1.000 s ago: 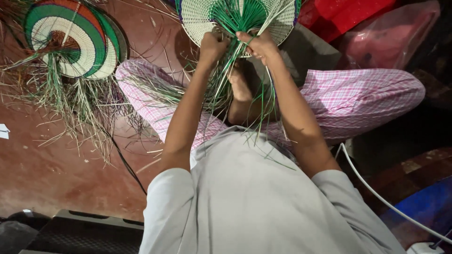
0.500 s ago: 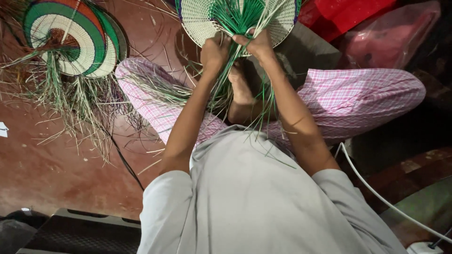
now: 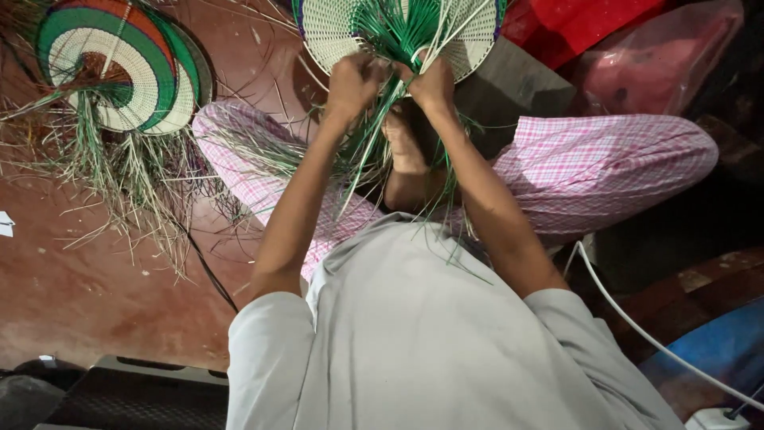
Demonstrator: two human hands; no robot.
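Both hands' grip (image 3: 394,80) on green strands (image 3: 374,151), trailing toward body, woven fan (image 3: 330,32) above

Woven fan (image 3: 334,32) before the lap, another fan (image 3: 119,72) left on floor (image 3: 95,295).

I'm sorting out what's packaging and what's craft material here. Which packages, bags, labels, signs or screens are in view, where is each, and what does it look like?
Pink translucent plastic bag: top right, past the person's knee, crumpled, with dark shapes showing through.
Red plastic bag or sheet: top edge, left of the pink bag, glossy and creased.
White paper scrap: left edge, on the reddish floor; whether it is a label cannot be told.
No signs or screens show.
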